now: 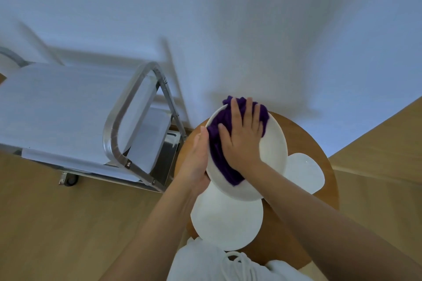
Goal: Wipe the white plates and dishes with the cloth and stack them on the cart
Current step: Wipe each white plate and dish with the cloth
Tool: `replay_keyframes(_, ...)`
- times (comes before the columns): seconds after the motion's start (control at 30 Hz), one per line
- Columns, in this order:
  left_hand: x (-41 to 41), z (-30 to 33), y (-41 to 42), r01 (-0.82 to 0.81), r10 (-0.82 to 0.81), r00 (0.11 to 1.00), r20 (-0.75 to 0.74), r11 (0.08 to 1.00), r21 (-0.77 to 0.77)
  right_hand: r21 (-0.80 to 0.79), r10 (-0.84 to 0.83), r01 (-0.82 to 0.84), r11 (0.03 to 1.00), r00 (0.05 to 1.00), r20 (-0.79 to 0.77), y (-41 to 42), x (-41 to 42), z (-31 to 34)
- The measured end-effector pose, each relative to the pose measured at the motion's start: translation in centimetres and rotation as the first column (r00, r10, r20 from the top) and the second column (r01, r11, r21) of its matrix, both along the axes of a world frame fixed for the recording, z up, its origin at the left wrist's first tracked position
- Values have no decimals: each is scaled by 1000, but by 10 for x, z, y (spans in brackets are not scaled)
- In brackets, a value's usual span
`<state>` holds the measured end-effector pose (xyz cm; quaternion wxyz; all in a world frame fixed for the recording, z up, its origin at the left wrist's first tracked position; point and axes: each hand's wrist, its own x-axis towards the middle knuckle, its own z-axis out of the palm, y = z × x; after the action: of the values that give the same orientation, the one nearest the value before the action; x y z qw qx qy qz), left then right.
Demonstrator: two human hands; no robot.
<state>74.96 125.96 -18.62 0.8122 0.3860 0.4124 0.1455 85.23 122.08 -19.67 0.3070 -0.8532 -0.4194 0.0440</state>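
Note:
My left hand (196, 162) grips the left rim of a white dish (274, 155), holding it tilted above the round wooden table (303, 130). My right hand (242, 137) presses a purple cloth (219, 155) flat against the dish's inner face, fingers spread. Below the held dish a large white plate (226, 219) lies on the table. Another white plate (306, 171) lies to the right, partly hidden behind the dish. The metal cart (127, 107) stands to the left with a white cover over its top shelf (57, 107).
The cart has a tubular handle and a caster wheel (69, 180) on the wooden floor (57, 223). A white wall (251, 18) runs behind the table and cart. My white clothing with a drawstring (230, 262) fills the bottom centre.

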Motion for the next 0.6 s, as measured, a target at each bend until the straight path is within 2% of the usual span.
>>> replay_keyframes(0.1,-3,0,7,-56,56,998,-18,998,28,66,91,-88,994,995,-51,-4,-23,-2)
replay_keyframes(0.2,-3,5,12,-100,99,995,24,995,17,81,263,-256,963,959,-101,-20,-33,-6)
replay_keyframes(0.33,-1,12,28,-192,196,981,2,965,-180,-21,487,-509,861,835,-258,-58,-18,-23)
replay_keyframes(0.4,0,14,34,-193,198,980,9,962,-192,-123,506,-549,827,821,-262,-73,-3,-28)
replay_keyframes(0.5,2,16,40,-134,120,989,-89,976,-172,-228,516,-533,815,846,-132,-80,9,-30)
replay_keyframes(0.6,6,16,43,-128,92,979,-181,972,-198,-116,475,-485,867,874,-103,-81,8,-29)
